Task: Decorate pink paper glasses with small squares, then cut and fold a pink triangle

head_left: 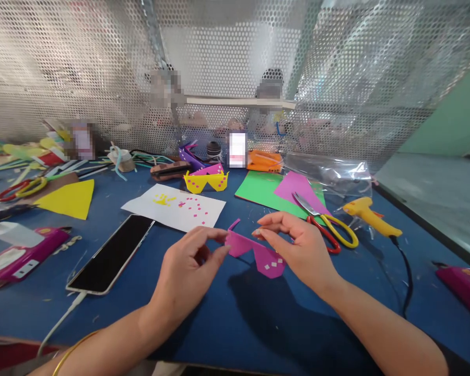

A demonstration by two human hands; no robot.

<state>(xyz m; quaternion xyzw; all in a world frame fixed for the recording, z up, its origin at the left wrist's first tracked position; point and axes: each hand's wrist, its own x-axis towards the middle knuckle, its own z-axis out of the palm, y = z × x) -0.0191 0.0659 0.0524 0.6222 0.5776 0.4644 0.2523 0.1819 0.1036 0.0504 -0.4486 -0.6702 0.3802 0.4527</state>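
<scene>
Pink cut-out glasses (261,254), with a few small white squares on the right lens, hang above the blue table. My left hand (194,266) pinches them at their left end between thumb and forefinger. A narrow strip of the same pink sticks up beside that grip. Over the right lens hovers my right hand (295,245), its thumb and fingertips brought together near the top edge; whatever is in the pinch is too small to make out. Just in front of both hands lies a white sheet (172,206) bearing small pink squares and yellow bits.
Scissors (329,224) rest on green (258,190) and pink sheets, beside a yellow glue gun (372,216) with a black cord. A phone (112,253) on a cable lies left. Yellow cut-out glasses (206,181) stand behind. A perforated metal screen (227,47) closes the back.
</scene>
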